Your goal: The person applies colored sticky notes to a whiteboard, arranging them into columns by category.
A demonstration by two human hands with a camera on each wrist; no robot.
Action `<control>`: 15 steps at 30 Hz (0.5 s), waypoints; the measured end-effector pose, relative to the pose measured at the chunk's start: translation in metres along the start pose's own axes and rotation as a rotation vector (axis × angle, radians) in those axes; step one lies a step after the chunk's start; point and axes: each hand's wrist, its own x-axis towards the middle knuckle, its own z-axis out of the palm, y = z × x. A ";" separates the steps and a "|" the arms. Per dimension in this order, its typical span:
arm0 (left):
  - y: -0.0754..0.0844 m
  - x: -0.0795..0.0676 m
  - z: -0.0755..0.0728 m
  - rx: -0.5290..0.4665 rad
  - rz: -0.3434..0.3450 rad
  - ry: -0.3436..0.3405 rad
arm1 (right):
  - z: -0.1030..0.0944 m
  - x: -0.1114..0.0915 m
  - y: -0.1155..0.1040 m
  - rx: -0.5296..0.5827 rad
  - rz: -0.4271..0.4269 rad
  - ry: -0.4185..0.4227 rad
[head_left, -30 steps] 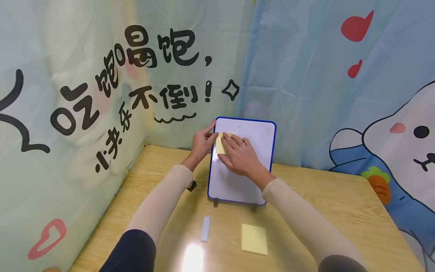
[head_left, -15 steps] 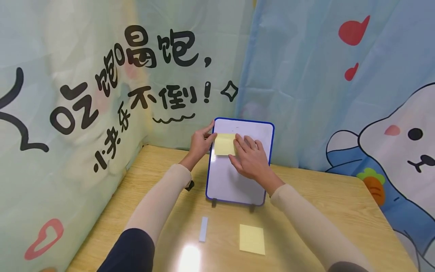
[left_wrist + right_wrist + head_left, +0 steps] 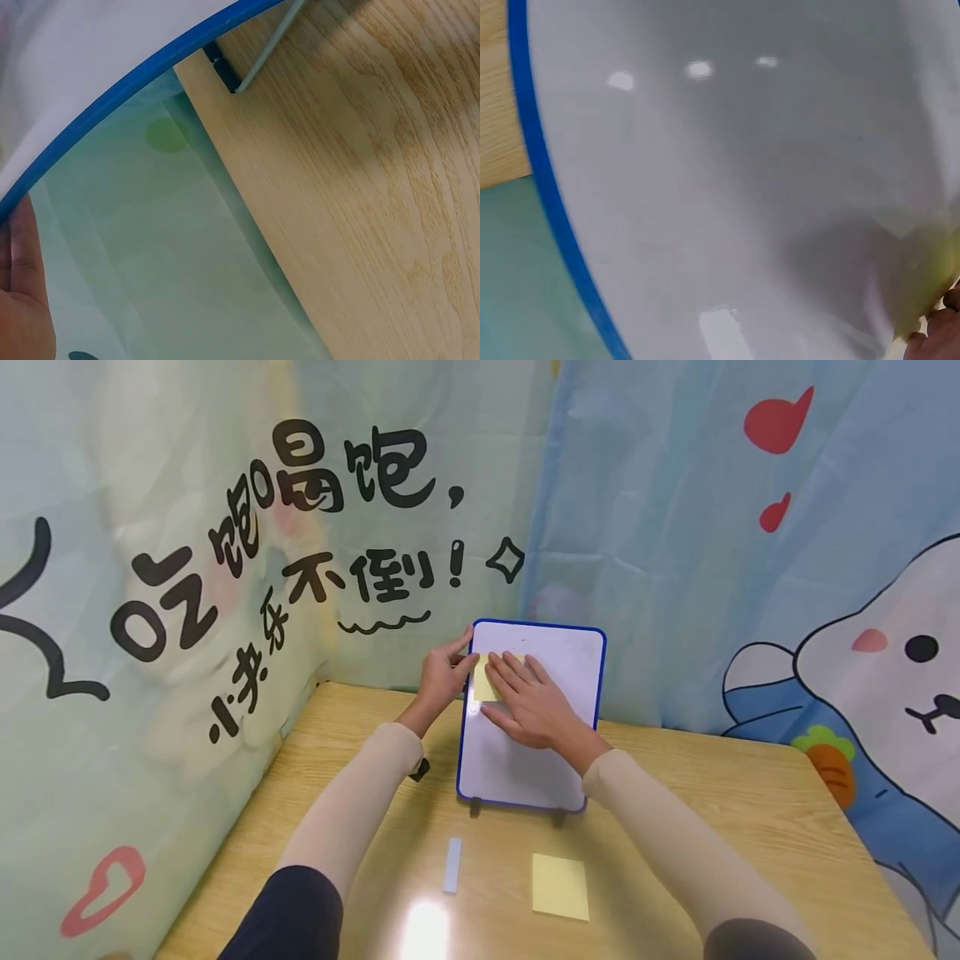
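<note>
A small whiteboard (image 3: 517, 770) with a blue frame stands tilted back on the table. My left hand (image 3: 441, 677) grips its upper left edge, thumb at the front; in the left wrist view, fingers (image 3: 25, 251) show behind the blue rim. On the board's upper left lies a yellow sticky note (image 3: 483, 683), partly covered by my right hand (image 3: 536, 706). That hand lies flat with straight fingers across the note. The right wrist view shows the glossy board, with the note blurred at the lower right corner.
On the wooden table (image 3: 750, 827), nearer to me, lie a yellow pad of sticky notes (image 3: 560, 887) and a narrow pale strip (image 3: 452, 865). Printed curtains (image 3: 637, 527) hang behind and to the left. Short dark feet (image 3: 475, 808) support the board.
My right hand slid right, uncovering most of the sticky note, then came back left over it. The left hand kept its grip on the board's edge.
</note>
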 end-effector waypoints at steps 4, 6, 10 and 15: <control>0.000 0.001 0.001 -0.007 -0.003 0.003 | 0.001 -0.003 0.004 -0.013 0.021 -0.018; 0.000 0.001 0.001 0.000 -0.002 0.011 | 0.001 -0.006 0.007 -0.014 0.026 -0.014; -0.001 0.002 0.002 0.020 -0.009 0.019 | 0.002 -0.011 0.011 -0.033 0.036 -0.003; 0.000 0.002 0.003 0.029 -0.020 0.021 | 0.001 -0.018 0.013 -0.041 0.075 -0.002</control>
